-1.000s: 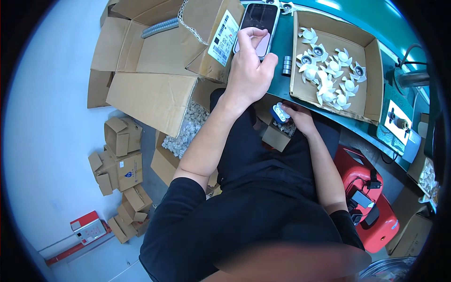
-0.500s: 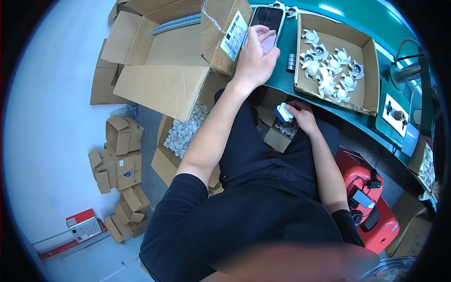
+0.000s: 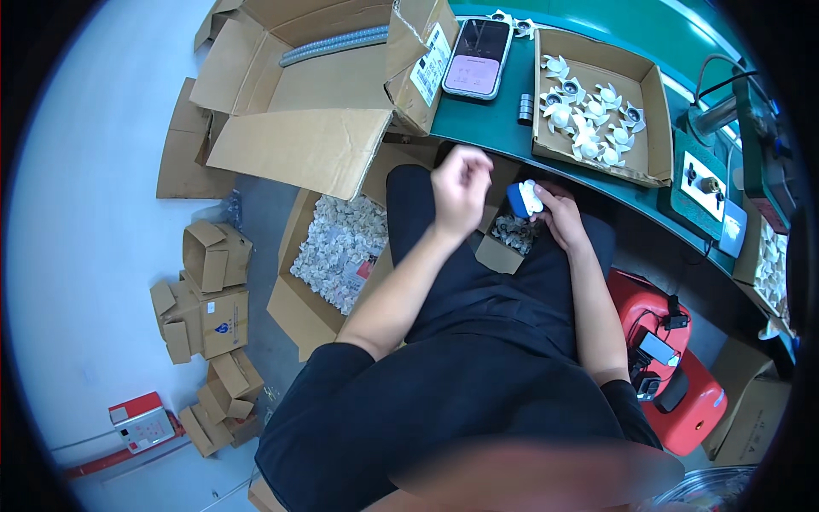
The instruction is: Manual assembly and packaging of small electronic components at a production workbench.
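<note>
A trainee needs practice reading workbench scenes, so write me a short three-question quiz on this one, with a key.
1. True or false: the phone lies between the large open box and the shallow cardboard tray.
2. What does the right hand hold?
A) the phone
B) a small blue-and-white case
C) a roll of tape
3. What lies in the shallow cardboard tray?

Key: 1. True. 2. B. 3. White bladed wheels.
</note>
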Motion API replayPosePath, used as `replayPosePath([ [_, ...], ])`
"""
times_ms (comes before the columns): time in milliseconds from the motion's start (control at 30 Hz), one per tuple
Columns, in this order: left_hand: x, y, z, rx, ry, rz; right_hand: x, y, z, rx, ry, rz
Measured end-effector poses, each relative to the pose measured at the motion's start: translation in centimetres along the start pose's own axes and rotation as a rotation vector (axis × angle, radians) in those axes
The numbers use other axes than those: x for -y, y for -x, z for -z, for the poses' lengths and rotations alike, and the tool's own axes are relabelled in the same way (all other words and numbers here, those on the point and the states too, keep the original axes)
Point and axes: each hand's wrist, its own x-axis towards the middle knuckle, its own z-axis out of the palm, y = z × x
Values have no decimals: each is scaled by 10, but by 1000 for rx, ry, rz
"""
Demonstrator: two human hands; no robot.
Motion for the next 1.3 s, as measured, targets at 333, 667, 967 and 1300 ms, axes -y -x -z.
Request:
replayPosePath([
  [333,78,100,-2,250,538,800,-14,29,-23,62,14,-8],
  [667,96,113,13,257,567,828,-34,30,-37,83,356,82],
  [967,106,107,21,313,586,845,-39,19,-25,31,142,-138],
  [1300,112,103,21,337,743,847,-32,17,-20,92,-17,-168],
])
